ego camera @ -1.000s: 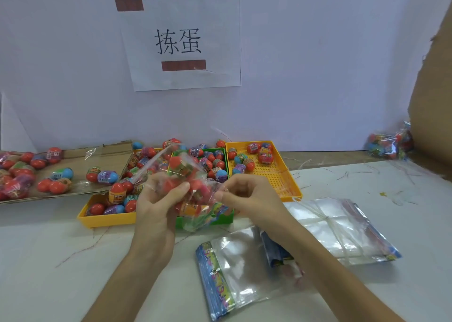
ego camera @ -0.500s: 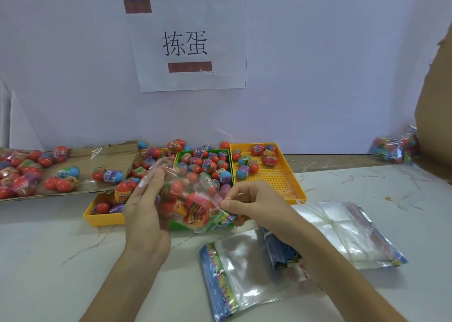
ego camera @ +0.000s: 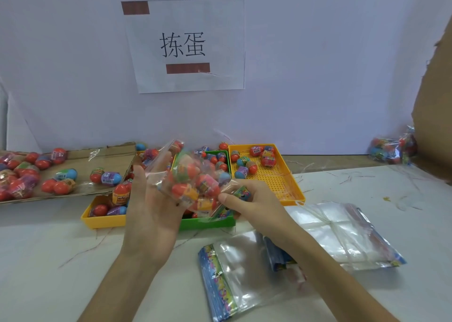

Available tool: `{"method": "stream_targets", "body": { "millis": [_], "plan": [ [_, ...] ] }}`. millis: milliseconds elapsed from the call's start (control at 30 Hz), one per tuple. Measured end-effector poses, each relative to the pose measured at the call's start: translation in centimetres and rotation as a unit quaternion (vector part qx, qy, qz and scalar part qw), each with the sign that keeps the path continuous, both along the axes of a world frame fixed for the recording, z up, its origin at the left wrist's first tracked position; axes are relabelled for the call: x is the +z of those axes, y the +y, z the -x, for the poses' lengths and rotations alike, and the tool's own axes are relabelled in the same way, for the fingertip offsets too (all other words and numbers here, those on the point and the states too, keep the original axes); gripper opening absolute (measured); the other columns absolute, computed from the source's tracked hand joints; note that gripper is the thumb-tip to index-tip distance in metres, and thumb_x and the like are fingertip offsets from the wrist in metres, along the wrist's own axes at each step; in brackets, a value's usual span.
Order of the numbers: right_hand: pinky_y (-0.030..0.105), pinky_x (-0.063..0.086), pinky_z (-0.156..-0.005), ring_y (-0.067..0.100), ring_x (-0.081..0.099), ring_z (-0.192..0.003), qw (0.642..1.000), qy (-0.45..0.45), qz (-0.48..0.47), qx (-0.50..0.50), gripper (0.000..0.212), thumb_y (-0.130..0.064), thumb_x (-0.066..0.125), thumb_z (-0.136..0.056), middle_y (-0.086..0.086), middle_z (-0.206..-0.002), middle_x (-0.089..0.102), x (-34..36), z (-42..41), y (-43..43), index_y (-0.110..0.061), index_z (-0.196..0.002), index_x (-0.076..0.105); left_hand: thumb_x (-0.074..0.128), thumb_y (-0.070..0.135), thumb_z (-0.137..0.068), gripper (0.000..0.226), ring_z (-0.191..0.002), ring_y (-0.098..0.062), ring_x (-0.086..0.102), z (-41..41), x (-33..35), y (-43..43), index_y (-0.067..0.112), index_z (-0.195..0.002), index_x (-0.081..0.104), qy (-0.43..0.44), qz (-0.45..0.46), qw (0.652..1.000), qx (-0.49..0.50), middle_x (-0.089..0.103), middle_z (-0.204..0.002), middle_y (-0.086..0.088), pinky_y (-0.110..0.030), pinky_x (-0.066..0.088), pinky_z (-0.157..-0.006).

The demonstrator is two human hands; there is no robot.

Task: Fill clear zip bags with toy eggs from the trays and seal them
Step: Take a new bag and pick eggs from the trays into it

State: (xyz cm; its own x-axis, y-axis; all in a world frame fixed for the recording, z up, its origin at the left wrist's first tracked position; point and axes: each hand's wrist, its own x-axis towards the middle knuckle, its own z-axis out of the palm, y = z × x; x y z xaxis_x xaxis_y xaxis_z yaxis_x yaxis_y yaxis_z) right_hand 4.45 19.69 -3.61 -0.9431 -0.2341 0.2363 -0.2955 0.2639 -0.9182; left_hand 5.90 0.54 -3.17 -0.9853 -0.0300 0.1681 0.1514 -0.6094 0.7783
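Head camera: my egg-filled bag [ego camera: 195, 179] hangs over the green tray [ego camera: 208, 222], left hand [ego camera: 151, 214] spread flat beneath it, right hand [ego camera: 254, 204] pinching its zip strip. I judge sealing unfinished; loose eggs [ego camera: 267, 161] and empty bags [ego camera: 244, 272] wait.

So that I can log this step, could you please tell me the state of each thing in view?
Filled zip bag: full of toy eggs, held up; seal unclear.
Left hand: straight fingers support the bag.
Right hand: pinches the bag's printed edge.
Right yellow tray: holds few eggs.
Empty zip bags: flat on the table.
Far bag: filled, set aside.
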Motion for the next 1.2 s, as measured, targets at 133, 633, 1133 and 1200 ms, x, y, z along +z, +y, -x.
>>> {"method": "stream_targets", "body": {
  "millis": [133,633,1133,1200],
  "plan": [
    [0.024,0.058,-0.063,0.014,0.073,-0.080,0.997,-0.025,0.074,-0.003,0.024,-0.018,0.070,-0.095,-0.005,-0.084,0.075,0.2,-0.2,-0.2,-0.030,-0.074,0.075,0.070,0.039,-0.088,0.059,-0.116,-0.034,0.055,-0.1,-0.3,0.5,0.014,-0.140,0.057,0.020,0.056,0.997,-0.043,0.058,-0.129,-0.020,-0.048,0.049,-0.103],
    [0.023,0.054,-0.060,0.016,0.065,-0.054,0.967,-0.176,-0.002,0.183,0.039,-0.022,0.058,-0.102,0.010,-0.069,0.072,0.6,-1.4,-1.0,-0.006,-0.069,0.071,0.064,0.012,-0.081,0.020,-0.080,-0.014,0.070,0.9,-1.4,0.0,0.015,-0.099,0.071,-0.004,-0.019,1.000,0.014,0.073,-0.089,-0.002,-0.030,0.062,-0.069],
    [0.032,0.061,-0.060,0.018,0.072,-0.063,0.980,-0.134,0.019,0.146,0.004,-0.027,0.074,-0.092,-0.002,-0.076,0.074,0.0,-1.9,-1.2,-0.030,-0.089,0.073,0.068,0.017,-0.083,0.033,-0.102,-0.027,0.074,0.0,-1.5,1.3,0.019,-0.115,0.075,-0.036,0.054,0.997,-0.048,0.073,-0.118,-0.014,-0.036,0.062,-0.073],
    [0.037,0.064,-0.072,0.021,0.075,-0.080,0.975,-0.139,-0.028,0.172,0.017,-0.033,0.079,-0.087,-0.003,-0.088,0.076,0.1,-1.7,-0.9,-0.027,-0.101,0.074,0.068,0.014,-0.081,0.030,-0.097,-0.024,0.076,0.1,-1.4,1.1,0.024,-0.108,0.077,-0.028,0.050,0.998,-0.027,0.076,-0.111,-0.009,-0.036,0.062,-0.069]
  ]
}}
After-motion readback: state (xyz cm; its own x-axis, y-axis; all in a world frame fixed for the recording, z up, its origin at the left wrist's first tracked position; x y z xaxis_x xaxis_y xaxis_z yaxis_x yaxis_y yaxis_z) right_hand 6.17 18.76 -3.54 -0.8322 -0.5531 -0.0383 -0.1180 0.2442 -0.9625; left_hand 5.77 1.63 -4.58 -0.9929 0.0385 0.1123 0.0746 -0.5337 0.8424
